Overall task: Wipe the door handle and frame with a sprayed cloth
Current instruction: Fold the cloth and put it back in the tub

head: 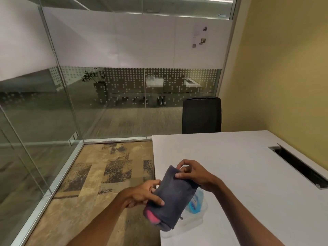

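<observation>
A folded dark grey cloth (pixel 173 194) with a pink patch at its lower end is held up over the near left corner of the white table (pixel 248 174). My left hand (pixel 143 193) grips its lower left edge with thumb and fingers. My right hand (pixel 192 173) pinches its upper right corner. Behind the cloth, a clear spray bottle with blue liquid (pixel 196 201) stands partly hidden on the table. No door handle shows in the view.
Glass partition walls with aluminium frames (pixel 58 176) run along the left and back. A black office chair (pixel 201 115) stands at the table's far end. A cable slot (pixel 300 166) is cut in the tabletop. Patterned carpet (pixel 99 174) lies to the left, a yellow wall to the right.
</observation>
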`<control>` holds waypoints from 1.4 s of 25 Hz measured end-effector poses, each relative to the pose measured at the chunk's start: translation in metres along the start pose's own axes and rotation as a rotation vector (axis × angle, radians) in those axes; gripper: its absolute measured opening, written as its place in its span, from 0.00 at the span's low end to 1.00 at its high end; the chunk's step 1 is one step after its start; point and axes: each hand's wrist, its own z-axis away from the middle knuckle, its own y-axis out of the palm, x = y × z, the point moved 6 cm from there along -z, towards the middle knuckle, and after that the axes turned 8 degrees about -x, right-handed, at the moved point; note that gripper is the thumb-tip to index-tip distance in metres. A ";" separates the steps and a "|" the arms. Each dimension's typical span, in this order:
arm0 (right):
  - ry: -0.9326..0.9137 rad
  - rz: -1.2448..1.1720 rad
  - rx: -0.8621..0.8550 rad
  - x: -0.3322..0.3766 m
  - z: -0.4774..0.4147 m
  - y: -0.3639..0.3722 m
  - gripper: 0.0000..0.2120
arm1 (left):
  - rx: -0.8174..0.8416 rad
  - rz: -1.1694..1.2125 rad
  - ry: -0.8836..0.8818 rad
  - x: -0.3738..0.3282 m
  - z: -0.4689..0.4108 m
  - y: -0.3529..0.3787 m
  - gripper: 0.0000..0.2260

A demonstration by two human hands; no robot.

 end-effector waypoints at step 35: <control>0.563 0.134 0.039 -0.194 -0.048 0.028 0.17 | -0.725 -0.203 -0.211 0.094 -0.118 0.044 0.48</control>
